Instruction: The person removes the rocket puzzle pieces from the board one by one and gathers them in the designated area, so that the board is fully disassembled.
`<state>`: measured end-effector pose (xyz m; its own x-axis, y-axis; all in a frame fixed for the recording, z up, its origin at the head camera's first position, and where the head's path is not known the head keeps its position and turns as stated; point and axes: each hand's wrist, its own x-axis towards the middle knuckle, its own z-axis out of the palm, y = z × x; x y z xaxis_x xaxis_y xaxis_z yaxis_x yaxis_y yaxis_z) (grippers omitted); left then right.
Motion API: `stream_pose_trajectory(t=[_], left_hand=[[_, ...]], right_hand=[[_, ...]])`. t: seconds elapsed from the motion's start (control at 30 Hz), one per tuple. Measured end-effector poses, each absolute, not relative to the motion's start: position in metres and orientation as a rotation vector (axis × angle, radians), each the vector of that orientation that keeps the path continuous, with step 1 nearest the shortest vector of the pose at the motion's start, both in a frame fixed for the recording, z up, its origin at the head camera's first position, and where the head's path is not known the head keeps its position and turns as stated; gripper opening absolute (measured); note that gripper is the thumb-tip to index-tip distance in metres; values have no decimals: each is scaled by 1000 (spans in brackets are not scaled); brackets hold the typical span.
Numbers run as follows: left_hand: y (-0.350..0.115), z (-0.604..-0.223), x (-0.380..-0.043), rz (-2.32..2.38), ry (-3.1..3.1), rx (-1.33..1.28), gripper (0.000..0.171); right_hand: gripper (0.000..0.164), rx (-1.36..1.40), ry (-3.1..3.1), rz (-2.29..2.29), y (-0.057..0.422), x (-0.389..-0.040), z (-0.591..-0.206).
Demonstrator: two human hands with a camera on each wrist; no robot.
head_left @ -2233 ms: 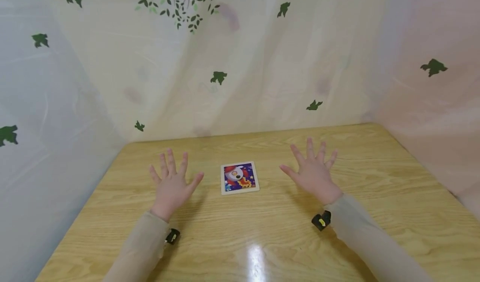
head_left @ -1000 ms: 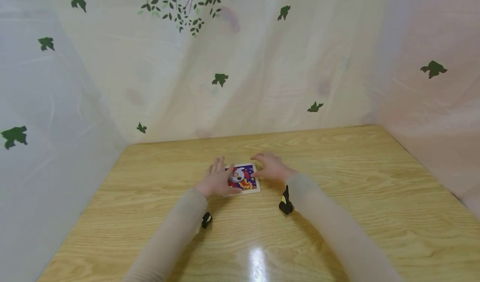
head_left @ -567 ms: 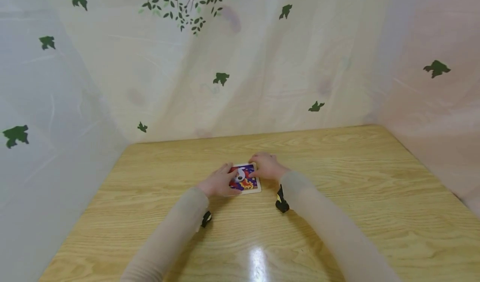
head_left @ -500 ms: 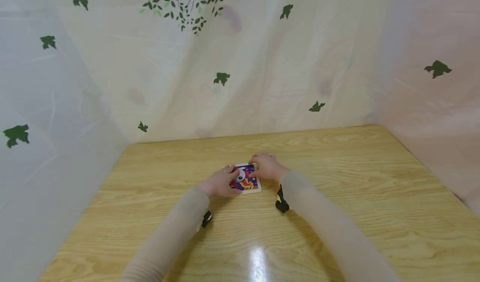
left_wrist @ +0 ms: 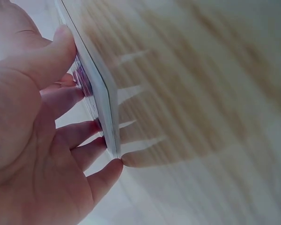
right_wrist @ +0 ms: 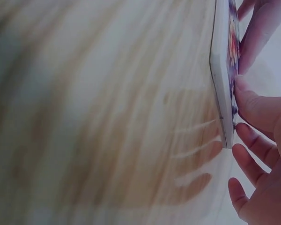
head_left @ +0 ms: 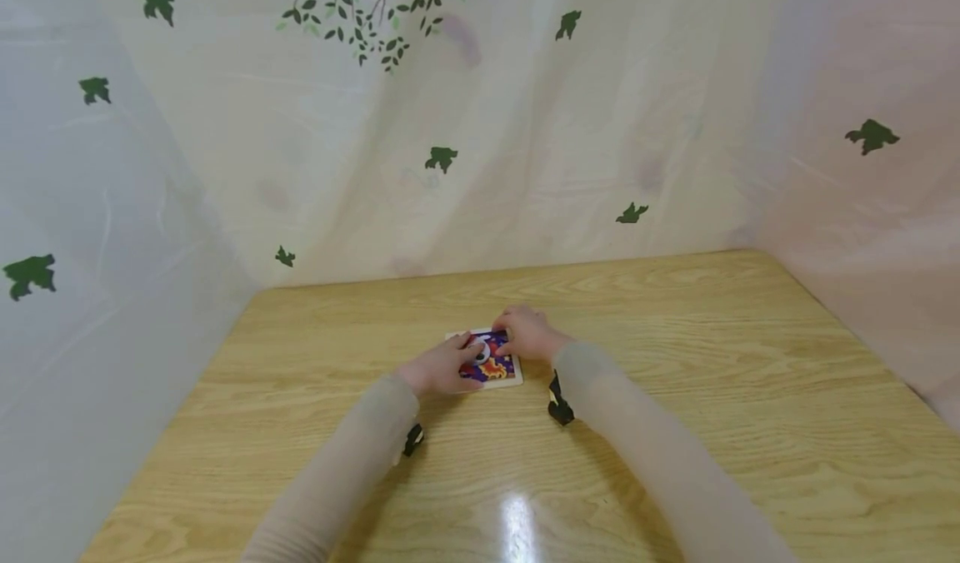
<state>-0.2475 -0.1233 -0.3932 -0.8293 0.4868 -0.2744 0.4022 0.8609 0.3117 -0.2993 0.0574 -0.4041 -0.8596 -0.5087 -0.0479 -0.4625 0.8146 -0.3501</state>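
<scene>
A square picture board (head_left: 501, 370) with a white border and a red-and-white rocket on purple lies flat on the wooden table. My left hand (head_left: 441, 366) covers its left part. Several left fingertips (left_wrist: 101, 125) touch the picture side, the little finger meets the corner, and the thumb (left_wrist: 64, 44) is along the near edge. At the upper right corner is my right hand (head_left: 528, 334). Its thumb (right_wrist: 246, 91) and index finger touch the picture face, with a gap between them; the other fingers stand off the board.
The wooden table (head_left: 720, 380) stretches out on all sides of the board. Behind and beside it hangs pale cloth (head_left: 525, 188) with green leaf and bird prints. Black wrist cameras (head_left: 560, 405) sit under both sleeves.
Both hands have come inward from a spread pose above the table onto the board. The left fingers have drawn in since a second ago, and the right hand has shifted slightly left along the corner.
</scene>
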Motion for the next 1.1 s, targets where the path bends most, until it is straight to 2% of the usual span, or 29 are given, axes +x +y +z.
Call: stream_pose_trajectory(t=[0.57,0.83,1.1], left_hand=[[-123,-391,-243,340,2697,674,67],[-127,-391,-240,343,2698,646,67],[-129,-395,-239,337,2700,651,67]], right_hand=[[34,-716,2827,-532,55,-296,-400],[42,-778,2850,-573,55,-293,-400],[32,-774,2860,-757,54,-289,-403]])
